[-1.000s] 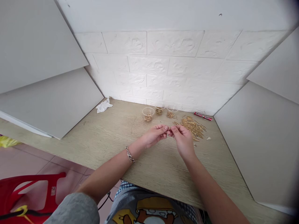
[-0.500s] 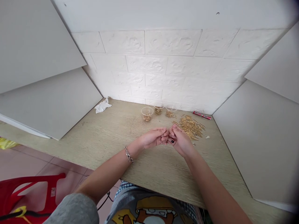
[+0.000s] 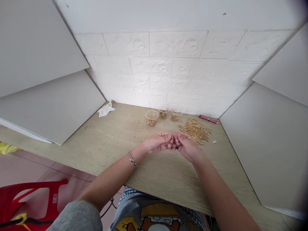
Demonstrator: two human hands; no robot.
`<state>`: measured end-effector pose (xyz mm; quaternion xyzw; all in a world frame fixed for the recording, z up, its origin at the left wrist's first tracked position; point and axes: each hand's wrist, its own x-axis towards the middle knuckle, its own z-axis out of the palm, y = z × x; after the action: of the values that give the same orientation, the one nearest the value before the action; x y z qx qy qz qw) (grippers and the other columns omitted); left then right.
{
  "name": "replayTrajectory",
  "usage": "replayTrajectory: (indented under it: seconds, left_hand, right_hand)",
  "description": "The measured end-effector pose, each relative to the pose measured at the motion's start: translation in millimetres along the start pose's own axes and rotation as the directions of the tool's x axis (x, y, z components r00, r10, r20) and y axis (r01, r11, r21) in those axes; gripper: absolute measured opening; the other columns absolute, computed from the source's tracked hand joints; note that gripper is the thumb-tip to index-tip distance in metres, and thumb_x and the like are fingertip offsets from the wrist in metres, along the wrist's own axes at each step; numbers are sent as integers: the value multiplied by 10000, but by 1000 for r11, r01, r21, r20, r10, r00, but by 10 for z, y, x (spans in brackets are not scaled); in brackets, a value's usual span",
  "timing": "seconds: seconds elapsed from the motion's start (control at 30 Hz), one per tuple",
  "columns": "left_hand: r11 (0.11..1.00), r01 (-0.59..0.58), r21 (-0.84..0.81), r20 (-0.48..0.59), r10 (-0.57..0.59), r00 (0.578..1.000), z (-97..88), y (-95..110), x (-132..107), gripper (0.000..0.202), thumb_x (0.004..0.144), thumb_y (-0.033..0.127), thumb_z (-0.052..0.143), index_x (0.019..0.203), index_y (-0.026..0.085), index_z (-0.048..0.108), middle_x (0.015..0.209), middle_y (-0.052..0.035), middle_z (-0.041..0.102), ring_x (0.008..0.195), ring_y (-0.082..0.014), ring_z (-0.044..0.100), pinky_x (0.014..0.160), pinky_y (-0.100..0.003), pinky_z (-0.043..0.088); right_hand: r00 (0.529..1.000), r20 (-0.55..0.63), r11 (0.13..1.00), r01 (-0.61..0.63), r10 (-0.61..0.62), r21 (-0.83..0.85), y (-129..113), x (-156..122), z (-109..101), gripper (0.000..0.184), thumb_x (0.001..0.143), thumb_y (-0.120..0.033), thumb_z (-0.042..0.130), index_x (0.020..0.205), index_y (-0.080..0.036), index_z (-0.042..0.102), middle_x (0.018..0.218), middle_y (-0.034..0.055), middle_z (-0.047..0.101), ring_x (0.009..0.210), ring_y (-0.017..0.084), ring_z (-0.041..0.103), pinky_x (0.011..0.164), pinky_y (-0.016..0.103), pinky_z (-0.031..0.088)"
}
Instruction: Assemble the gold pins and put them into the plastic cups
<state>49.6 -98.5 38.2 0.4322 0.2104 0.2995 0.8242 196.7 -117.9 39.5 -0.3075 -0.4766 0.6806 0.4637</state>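
Note:
My left hand [image 3: 160, 142] and my right hand [image 3: 185, 145] meet fingertip to fingertip above the middle of the table. Both are closed in a pinch, and whatever sits between the fingers is too small and hidden to make out. Just beyond my right hand lies a loose pile of thin gold-coloured metal pins [image 3: 196, 130]. Behind the hands stand three clear plastic cups holding small gold-coloured pieces: a left cup [image 3: 151, 119], a middle cup [image 3: 163, 113] and a right cup [image 3: 175, 116].
A red tube-like packet [image 3: 208, 119] lies near the wall at the right, a crumpled white tissue [image 3: 106, 109] at the back left. Grey panels [image 3: 53, 106] flank the wooden table [image 3: 115, 144]. Fine crumbs dot the tabletop left of the cups. A red plastic chair [image 3: 54, 199] stands at lower left.
My right hand has shifted slightly down and to the right, its fingers changing position against the left fingertips. My left hand has barely moved. Cups and pile stay put.

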Motion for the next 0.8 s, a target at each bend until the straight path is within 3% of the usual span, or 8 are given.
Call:
replayTrajectory:
  seconds: [0.2, 0.4, 0.57, 0.67, 0.8]
  left_hand:
    - [992, -66, -111, -49, 61, 997, -25, 36, 44, 215, 624, 267, 719, 729, 107, 621, 667, -14, 594, 639, -74, 531, 682, -230, 388]
    - [993, -88, -83, -150, 75, 986, -61, 40, 63, 191, 632, 248, 712, 740, 106, 644, 692, -22, 627, 590, -46, 515, 647, -203, 385]
    - [990, -126, -55, -219, 112, 969, -19, 52, 68, 191, 628, 262, 710, 707, 101, 643, 687, -28, 630, 576, -42, 490, 614, -198, 372]
    - [990, -137, -33, -245, 125, 961, -8, 53, 76, 195, 632, 272, 706, 696, 101, 638, 686, -24, 625, 560, -37, 472, 606, -199, 364]
    - [987, -161, 5, -272, 156, 949, -17, 33, 97, 225, 630, 302, 703, 684, 98, 625, 686, -24, 619, 560, -41, 465, 600, -203, 352]
  right_hand:
    - [989, -138, 999, 46, -43, 23, -52, 41, -10, 258, 600, -394, 709, 688, -189, 579, 632, -4, 598, 579, 127, 552, 577, 296, 472]
    - [958, -270, 995, 99, -95, 1, -58, 64, -18, 251, 560, -353, 736, 708, -190, 616, 669, 11, 640, 628, 142, 601, 671, 334, 503]
    - [915, -323, 962, 181, -241, -204, -11, 73, -41, 251, 641, -400, 668, 756, -186, 602, 730, 21, 634, 678, 154, 600, 697, 358, 502]
    - [866, -326, 859, 198, -378, -472, 9, 45, -36, 220, 722, -386, 593, 800, -180, 605, 780, 39, 634, 709, 162, 595, 697, 348, 488]
    - [767, -202, 564, 240, -609, -790, 22, -2, 0, 156, 789, -321, 516, 802, -198, 612, 779, 38, 628, 703, 158, 578, 671, 318, 468]
